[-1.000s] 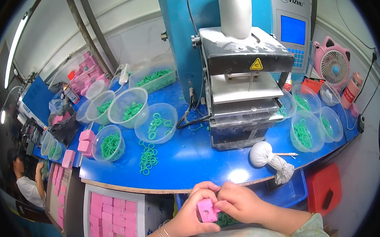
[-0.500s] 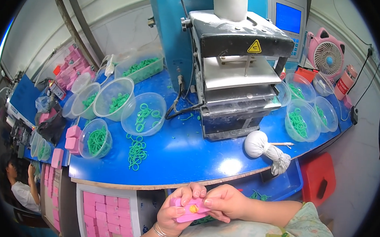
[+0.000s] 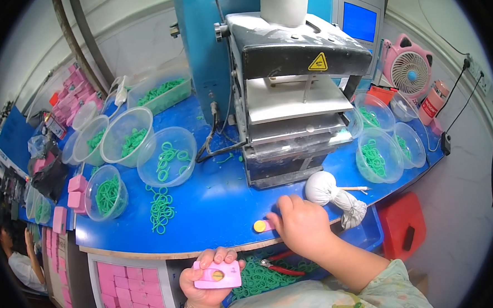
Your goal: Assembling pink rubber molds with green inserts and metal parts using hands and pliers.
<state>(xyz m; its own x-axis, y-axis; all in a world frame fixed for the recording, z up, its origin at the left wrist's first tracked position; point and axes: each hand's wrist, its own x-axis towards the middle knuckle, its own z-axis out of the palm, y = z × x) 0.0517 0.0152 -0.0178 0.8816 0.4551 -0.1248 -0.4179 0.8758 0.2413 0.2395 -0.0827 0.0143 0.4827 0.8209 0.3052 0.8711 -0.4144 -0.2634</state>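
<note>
My left hand [image 3: 201, 292], over my lap, grips a pink rubber mould block [image 3: 230, 277] with a rounded hollow showing yellow inside. Held out over the front edge of the blue table, my right hand [image 3: 305, 227] pinches a small pink piece [image 3: 270, 225] with a round yellow end. Whether that piece touches the tabletop I cannot tell. Below the table edge, pliers with red handles [image 3: 286, 271] lie on a heap of green ring-shaped pieces [image 3: 256, 281]. A tied white cloth pouch [image 3: 319, 188] lies just beyond my right hand.
A press machine [image 3: 302, 51] stands at the back middle of the blue table [image 3: 215, 219]. Clear bowls [image 3: 164, 177] of green pieces flank it. Loose green rings [image 3: 161, 211] lie at left. A pink fan [image 3: 411, 73] is at right. Pink blocks [image 3: 133, 287] fill a box below.
My hands have come apart. The right one has moved up and forward over the table with the small pink piece; the left keeps the block. The pliers and green heap now show.
</note>
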